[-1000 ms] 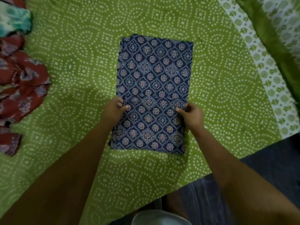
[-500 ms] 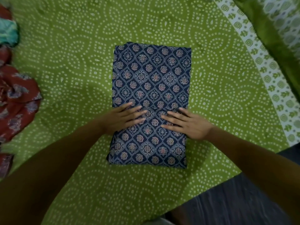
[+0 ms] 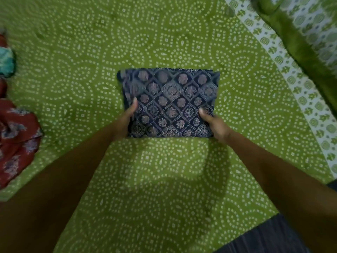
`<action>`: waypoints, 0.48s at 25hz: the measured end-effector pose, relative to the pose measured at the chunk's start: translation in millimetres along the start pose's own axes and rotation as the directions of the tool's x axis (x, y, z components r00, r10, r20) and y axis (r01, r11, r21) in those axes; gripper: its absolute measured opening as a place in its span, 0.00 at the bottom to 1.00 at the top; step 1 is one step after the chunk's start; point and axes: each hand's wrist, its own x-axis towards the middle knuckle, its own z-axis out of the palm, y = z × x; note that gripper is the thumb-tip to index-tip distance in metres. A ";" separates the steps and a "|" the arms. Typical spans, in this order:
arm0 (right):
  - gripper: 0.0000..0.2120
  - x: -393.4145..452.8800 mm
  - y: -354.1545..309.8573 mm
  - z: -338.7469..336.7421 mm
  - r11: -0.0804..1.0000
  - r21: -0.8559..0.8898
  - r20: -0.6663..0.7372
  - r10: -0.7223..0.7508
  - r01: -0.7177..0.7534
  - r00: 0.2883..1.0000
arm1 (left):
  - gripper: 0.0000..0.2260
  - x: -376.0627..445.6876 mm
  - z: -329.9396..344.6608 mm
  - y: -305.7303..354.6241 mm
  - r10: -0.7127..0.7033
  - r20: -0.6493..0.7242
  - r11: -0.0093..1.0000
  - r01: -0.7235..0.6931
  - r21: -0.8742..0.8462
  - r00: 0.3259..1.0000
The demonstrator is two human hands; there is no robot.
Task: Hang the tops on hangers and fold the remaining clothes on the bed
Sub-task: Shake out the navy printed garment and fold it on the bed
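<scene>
1. Green bedsheet (image 3: 164, 189) with white dotted rings fills the view, and at its centre lies the navy printed garment (image 3: 169, 103), now a short, wide packet where half a second ago it was a long rectangle running toward 12 o'clock.

2. You have brought the near half up and over the far half; the fold line sits at the 6 o'clock edge of the packet, between your two hands.

3. Your left hand (image 3: 125, 121) grips the packet's 8 o'clock corner, thumb lying on top of the cloth and the fingers hidden beneath it.

4. Your right hand (image 3: 215, 125) grips the 4 o'clock corner the same way, thumb on top. Half a second ago both palms lay flat, fingers spread, across the middle of the cloth.

5. Motion blur softens the upper part of the packet, so whether its far edges line up exactly cannot be told.

6. Judged from this, the navy piece is folded or one tuck short of it, ready to be set aside.

7. Red floral clothing (image 3: 16, 139) lies crumpled at 9 o'clock, with a teal piece (image 3: 6, 63) beyond it toward 10 o'clock; both appear unfolded, so work remains.

8. Another green patterned cloth (image 3: 310, 33) lies at 2 o'clock, past the sheet's white border.
</scene>
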 end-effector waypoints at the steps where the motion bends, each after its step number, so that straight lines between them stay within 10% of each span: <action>1: 0.53 11.0 3.4 0.3 0.996 -0.083 -0.080 -0.013 0.007 0.997 | 0.29 1.5 2.4 11.3 -0.057 0.037 0.993 0.061 -0.104 0.998; 3: 0.55 10.6 1.3 4.0 0.992 -0.121 -0.159 0.010 -0.030 0.987 | 0.39 1.9 5.0 12.7 -0.125 0.079 0.985 0.134 -0.110 0.989; 8: 0.20 -36.0 17.8 9.8 0.978 -0.156 -0.197 0.106 -0.138 0.975 | 0.37 -32.7 -1.3 -53.8 -0.238 -0.056 0.970 0.235 -0.059 0.970; 10: 0.17 -40.6 28.0 11.9 0.987 -0.132 -0.373 0.040 -0.095 0.927 | 0.27 -46.8 5.1 -68.5 -0.182 -0.284 0.967 0.224 0.124 0.941; 12: 0.17 -35.7 23.3 22.0 0.956 -0.293 -0.645 -0.192 -0.007 0.739 | 0.15 -54.1 28.0 -66.9 0.099 -0.667 0.893 0.229 0.386 0.738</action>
